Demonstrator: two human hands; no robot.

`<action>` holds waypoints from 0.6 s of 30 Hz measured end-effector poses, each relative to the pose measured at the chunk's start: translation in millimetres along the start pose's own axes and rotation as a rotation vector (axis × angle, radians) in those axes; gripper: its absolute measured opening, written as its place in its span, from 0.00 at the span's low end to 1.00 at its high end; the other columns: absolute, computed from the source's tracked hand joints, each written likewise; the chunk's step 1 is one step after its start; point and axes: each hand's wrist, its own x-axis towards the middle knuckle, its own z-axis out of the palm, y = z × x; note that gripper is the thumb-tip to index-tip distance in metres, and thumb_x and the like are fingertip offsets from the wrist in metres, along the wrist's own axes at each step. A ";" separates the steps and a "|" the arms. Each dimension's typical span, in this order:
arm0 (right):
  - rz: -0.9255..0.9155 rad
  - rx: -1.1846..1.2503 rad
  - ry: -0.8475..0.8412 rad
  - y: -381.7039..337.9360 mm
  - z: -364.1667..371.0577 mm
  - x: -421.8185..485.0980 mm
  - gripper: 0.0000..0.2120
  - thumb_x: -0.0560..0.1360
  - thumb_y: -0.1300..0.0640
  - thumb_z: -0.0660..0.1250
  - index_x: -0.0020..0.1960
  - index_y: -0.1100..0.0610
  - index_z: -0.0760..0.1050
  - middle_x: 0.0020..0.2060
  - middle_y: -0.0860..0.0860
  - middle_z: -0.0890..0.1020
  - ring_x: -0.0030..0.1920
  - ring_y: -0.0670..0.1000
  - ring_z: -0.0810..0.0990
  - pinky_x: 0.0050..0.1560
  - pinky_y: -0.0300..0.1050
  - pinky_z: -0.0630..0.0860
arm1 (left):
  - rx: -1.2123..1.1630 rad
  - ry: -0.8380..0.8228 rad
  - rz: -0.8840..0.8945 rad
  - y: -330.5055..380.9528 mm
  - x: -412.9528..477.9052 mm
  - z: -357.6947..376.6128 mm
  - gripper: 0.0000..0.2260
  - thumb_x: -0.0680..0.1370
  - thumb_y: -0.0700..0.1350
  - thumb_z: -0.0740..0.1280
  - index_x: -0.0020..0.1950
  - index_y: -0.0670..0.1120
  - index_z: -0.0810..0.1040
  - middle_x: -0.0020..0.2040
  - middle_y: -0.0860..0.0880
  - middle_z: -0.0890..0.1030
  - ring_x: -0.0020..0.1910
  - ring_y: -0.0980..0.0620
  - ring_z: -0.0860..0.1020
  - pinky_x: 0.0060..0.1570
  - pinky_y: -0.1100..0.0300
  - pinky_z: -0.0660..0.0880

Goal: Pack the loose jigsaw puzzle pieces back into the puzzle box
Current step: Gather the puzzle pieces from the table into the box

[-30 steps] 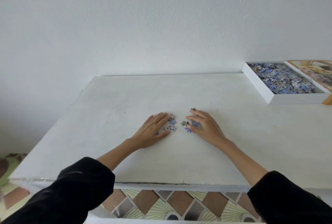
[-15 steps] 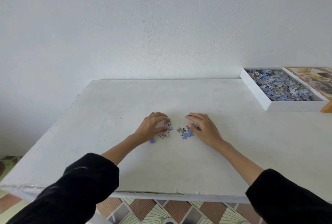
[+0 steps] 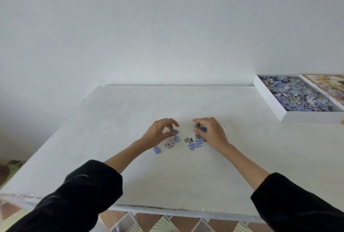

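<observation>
Table [image 3: 111, 120]: white, painted, rectangular top.
Puzzle box [image 3: 309, 116]: shallow white cardboard tray at the table's far right edge, heaped with blue and grey pieces.
Left hand [image 3: 160, 133]: mid-table, thumb and fingers pinching a grey patterned piece [image 3: 174, 130].
Right hand [image 3: 212, 133]: just beside it, fingers curled round a dark piece [image 3: 197, 125].
Loose pieces [image 3: 194, 145]: small blue and grey cardboard jigsaw shapes, scattered between both hands.

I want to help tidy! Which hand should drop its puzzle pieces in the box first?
Probably the right hand: it pinches puzzle pieces and lies nearer the puzzle box, far right.
</observation>
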 end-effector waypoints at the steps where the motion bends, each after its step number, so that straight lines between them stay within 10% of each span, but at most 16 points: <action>1: 0.008 0.005 0.017 -0.1 0.3 -0.2 0.18 0.73 0.56 0.69 0.62 0.54 0.75 0.54 0.51 0.80 0.57 0.50 0.72 0.47 0.39 0.66 | -0.006 0.026 0.004 1.0 -0.1 -0.4 0.06 0.74 0.41 0.70 0.51 0.46 0.79 0.41 0.55 0.76 0.41 0.62 0.75 0.45 0.71 0.70; 18: 0.022 -0.012 0.025 -0.2 -2.0 -1.0 0.16 0.72 0.55 0.70 0.59 0.56 0.78 0.51 0.53 0.81 0.55 0.53 0.73 0.46 0.40 0.67 | -0.185 0.044 -0.073 10.4 -17.6 -17.7 0.07 0.78 0.36 0.64 0.47 0.43 0.81 0.44 0.51 0.81 0.42 0.65 0.78 0.41 0.72 0.71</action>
